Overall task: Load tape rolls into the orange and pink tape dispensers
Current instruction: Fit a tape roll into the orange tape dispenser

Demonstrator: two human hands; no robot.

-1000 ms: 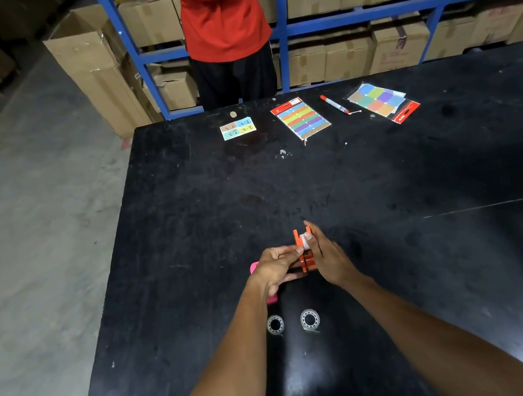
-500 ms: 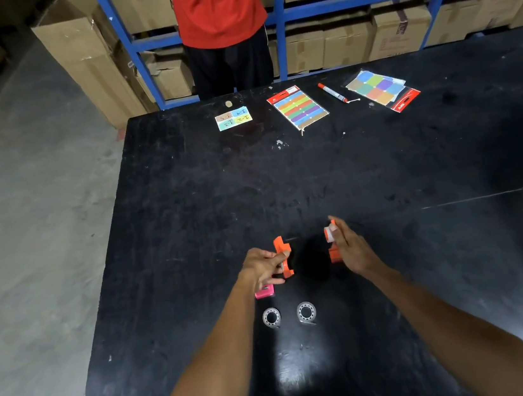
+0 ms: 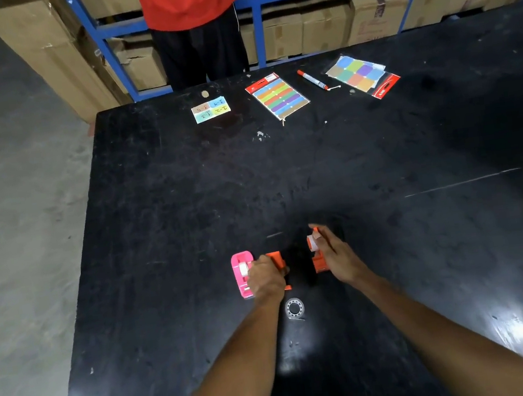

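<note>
Head view, orange dispenser halves gripped separately

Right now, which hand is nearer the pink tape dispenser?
Left. The left hand sits right beside the pink tape dispenser, overlapping its right edge while gripping an orange piece. The right hand holds the other orange piece further right, clear of it.

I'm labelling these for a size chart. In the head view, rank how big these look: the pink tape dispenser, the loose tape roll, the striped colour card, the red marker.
1. striped colour card
2. pink tape dispenser, partly behind the left hand
3. red marker
4. loose tape roll
The card and marker lie farther away.
</note>
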